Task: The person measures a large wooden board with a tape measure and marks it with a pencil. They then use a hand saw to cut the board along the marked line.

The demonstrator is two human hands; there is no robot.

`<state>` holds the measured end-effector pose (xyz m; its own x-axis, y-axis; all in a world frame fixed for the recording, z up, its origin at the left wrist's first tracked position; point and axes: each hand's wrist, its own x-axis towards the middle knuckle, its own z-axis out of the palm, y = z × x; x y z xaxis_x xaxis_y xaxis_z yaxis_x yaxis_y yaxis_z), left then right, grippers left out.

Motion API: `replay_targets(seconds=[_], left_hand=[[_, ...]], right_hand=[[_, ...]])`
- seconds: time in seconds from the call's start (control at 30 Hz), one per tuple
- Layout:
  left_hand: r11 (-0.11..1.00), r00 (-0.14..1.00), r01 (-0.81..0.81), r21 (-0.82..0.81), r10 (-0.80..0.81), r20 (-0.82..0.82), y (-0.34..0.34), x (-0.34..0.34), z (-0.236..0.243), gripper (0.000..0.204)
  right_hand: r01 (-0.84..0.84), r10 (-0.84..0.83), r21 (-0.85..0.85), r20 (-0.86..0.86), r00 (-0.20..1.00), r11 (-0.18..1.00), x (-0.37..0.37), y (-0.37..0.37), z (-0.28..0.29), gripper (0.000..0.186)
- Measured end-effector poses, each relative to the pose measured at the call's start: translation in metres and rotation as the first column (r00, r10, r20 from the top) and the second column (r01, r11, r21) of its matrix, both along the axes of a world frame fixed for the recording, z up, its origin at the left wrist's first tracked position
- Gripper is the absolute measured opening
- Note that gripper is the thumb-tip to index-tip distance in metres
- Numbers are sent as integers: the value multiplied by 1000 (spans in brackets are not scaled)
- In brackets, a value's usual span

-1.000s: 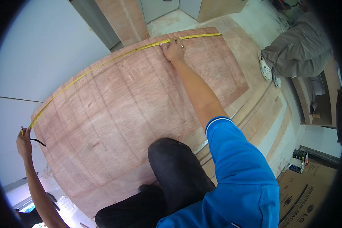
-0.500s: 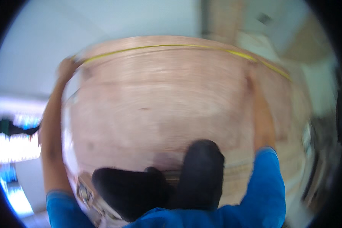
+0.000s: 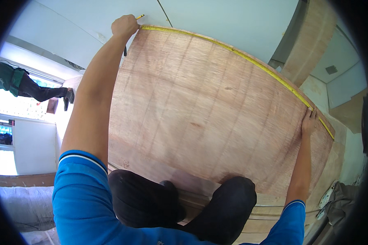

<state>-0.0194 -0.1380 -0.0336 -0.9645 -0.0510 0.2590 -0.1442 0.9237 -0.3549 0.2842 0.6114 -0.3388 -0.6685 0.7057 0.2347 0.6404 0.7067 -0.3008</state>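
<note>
A large reddish plywood sheet [image 3: 208, 118] lies before my knees, with a yellow tape measure [image 3: 257, 65] stretched along its far edge. My left hand [image 3: 124, 26] is closed at the sheet's far left corner, where the tape ends, with a yellow pencil [image 3: 140, 16] sticking out of it. A dark strap hangs below that hand; the tape's case is hidden. My right hand [image 3: 309, 119] rests with fingers extended and slightly apart on the tape near the sheet's right end.
A person in dark trousers [image 3: 41, 90] is at the left by a bright window. Another person's grey-clothed leg [image 3: 341, 200] is at the lower right. Behind the sheet stand white panels [image 3: 221, 16] and an upright plywood board [image 3: 304, 49]. A plastic-wrapped item [image 3: 24, 204] lies lower left.
My view has swung leftward, so the sheet appears squarer ahead and the person by the window shows more. Both hands remain at the tape along the far edge.
</note>
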Motion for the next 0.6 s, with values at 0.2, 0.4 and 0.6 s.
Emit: replay_targets(seconds=[0.2,0.4,0.6], left_hand=[[999,998,-39,19,38,45,3,-24,6,40],[999,998,25,-19,-26,-50,-1,-12,-6,39],[999,999,32,-15,-32,-11,17,-13,8,31]], right_hand=[[-57,55,-18,-71,996,998,-1,2,-1,79],[9,-7,-47,35,999,999,-1,-3,-1,80],[11,-9,-45,33,999,999,1,14,-11,83]])
